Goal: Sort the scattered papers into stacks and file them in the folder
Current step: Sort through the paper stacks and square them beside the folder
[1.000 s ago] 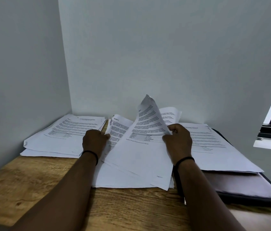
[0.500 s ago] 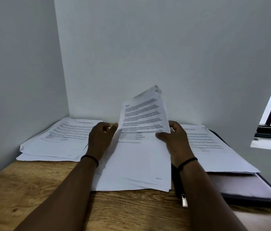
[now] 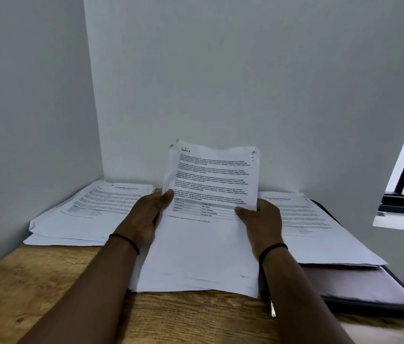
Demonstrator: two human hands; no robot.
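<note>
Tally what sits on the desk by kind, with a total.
Paper stacks: 3, namely left stack, middle stack gripped by left hand and right hand, right stack
Folder: 1
Total: 4

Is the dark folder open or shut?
Shut: the dark folder lies flat, cover closed, a paper stack resting on top.
</note>
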